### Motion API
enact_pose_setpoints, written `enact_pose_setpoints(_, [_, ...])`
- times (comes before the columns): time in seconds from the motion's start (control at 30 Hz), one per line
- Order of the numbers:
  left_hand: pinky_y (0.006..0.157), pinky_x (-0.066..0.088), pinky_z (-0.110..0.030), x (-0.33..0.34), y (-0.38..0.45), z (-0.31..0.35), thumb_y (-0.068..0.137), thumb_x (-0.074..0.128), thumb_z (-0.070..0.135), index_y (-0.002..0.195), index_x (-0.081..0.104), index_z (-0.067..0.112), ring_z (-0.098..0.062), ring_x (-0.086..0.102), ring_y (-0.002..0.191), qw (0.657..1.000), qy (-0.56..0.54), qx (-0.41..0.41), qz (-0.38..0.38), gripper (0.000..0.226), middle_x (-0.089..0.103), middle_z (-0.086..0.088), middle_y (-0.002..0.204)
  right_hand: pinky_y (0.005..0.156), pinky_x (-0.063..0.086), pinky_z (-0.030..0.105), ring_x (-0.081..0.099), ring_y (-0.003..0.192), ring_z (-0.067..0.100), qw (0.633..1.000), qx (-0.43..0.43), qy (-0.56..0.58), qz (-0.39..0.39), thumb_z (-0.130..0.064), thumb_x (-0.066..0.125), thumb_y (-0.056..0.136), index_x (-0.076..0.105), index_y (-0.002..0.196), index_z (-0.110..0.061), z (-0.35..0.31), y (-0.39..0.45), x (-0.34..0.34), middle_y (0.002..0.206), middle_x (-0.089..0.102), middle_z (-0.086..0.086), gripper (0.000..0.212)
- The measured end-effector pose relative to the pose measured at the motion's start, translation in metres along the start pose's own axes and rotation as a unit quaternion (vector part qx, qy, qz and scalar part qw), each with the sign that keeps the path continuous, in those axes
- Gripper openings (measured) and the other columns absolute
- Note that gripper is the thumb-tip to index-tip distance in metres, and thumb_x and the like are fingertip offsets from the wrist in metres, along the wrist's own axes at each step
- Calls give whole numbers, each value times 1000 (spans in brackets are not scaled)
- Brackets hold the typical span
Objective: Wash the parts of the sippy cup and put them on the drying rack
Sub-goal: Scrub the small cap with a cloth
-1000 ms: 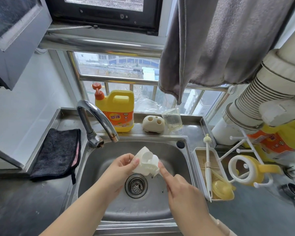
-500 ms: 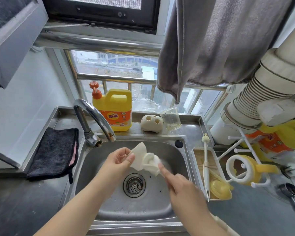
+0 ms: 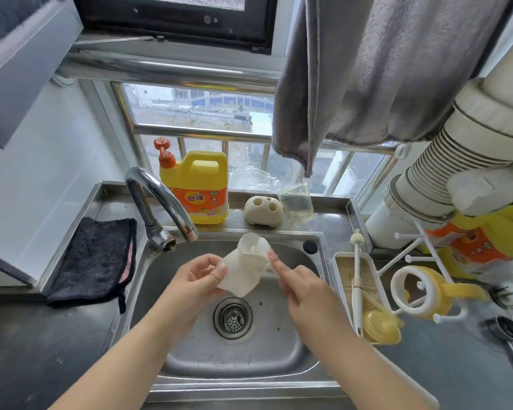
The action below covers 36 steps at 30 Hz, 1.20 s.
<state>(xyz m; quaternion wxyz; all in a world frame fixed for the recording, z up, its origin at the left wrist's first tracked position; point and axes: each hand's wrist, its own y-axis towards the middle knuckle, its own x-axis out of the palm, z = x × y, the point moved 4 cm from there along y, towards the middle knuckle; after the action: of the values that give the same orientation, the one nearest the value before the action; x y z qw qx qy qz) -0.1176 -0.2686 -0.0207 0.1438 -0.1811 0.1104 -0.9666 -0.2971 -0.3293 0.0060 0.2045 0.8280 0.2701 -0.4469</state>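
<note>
Over the steel sink (image 3: 296,347) my left hand (image 3: 196,276) pinches a white sippy cup part (image 3: 245,269) by its lower left edge, holding it tilted above the drain (image 3: 232,317). My right hand (image 3: 301,284) is beside it on the right, index finger stretched out and touching the part's right side. On the white drying rack (image 3: 409,255) at the right hangs a yellow handled collar with a white ring (image 3: 433,291). A yellow lid (image 3: 379,324) and a white brush (image 3: 356,279) lie in the rack's tray.
The tap (image 3: 160,199) curves over the sink's back left. A yellow detergent jug (image 3: 200,184), a cream holder (image 3: 263,210) and a clear glass (image 3: 297,204) stand on the back ledge. A black cloth (image 3: 97,258) lies left. A grey towel (image 3: 382,69) hangs overhead.
The white part has been turned and lifted slightly in my left hand. My right index finger has slid up along its right side.
</note>
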Motion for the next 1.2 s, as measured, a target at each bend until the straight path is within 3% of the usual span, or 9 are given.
enact_pose_setpoints(0.07, [71,56,-28,7,0,2,75,62,19,84,61,1,-19,64,79,1000,1,2,-19,20,65,-13,82,59,48,37,51,67,19,999,-1,33,9,-24,33,90,17,141,-50,-11,6,-4,80,46,-3,59])
enact_pose_setpoints(0.27, [74,58,-33,-9,-2,10,70,73,28,73,66,11,-22,64,78,999,-35,-4,-2,19,66,-11,82,39,34,18,32,48,4,996,-72,-57,-15,-23,38,84,24,143,-48,-3,-21,0,72,38,-15,66])
enact_pose_setpoints(0.47, [80,57,-41,-4,-11,13,53,90,41,76,66,9,-26,64,86,998,-55,-3,-37,46,64,-16,88,61,50,38,52,69,18,995,-76,50,35,-28,35,93,13,133,-67,-10,8,-15,80,47,-9,60])
enact_pose_setpoints(0.6, [81,57,-39,-16,-17,20,52,91,41,77,66,9,-25,64,85,997,-68,4,-29,48,64,-16,90,42,44,23,43,53,7,991,-133,-5,-6,-28,35,88,25,142,-52,-17,-18,-5,77,40,-14,60])
enact_pose_setpoints(0.77, [78,56,-40,-12,-23,16,53,91,38,74,65,10,-26,65,84,995,-91,-5,-48,44,64,-15,87,56,47,32,47,65,10,994,-97,33,35,-33,30,88,11,125,-77,-5,1,-14,73,38,-15,61])
enact_pose_setpoints(0.83, [78,56,-40,-9,-22,18,54,91,36,76,67,10,-28,65,86,995,-91,-8,-50,41,65,-17,90,60,50,39,48,68,12,991,-114,71,30,-30,33,89,13,130,-72,-23,10,-15,74,38,-15,62])
enact_pose_setpoints(0.97, [65,57,-32,-12,-22,28,54,91,28,74,69,11,-22,67,73,993,-117,3,-32,35,67,-14,84,46,50,28,51,57,11,984,-179,19,-8,-22,38,87,25,144,-48,-39,-16,-7,80,51,-12,63])
enact_pose_setpoints(1.1, [72,57,-34,-13,-23,29,56,91,35,79,63,6,-24,66,80,994,-96,15,-58,46,65,-16,87,41,43,20,43,51,7,985,-170,-18,23,-24,39,89,30,143,-46,-24,-18,-16,77,44,-14,59])
enact_pose_setpoints(1.2, [78,57,-40,-11,-21,31,55,91,34,78,63,7,-26,66,87,993,-102,14,-59,46,65,-16,92,48,46,28,49,59,10,991,-121,-15,59,-34,30,90,21,140,-57,-19,2,-29,77,48,-13,56])
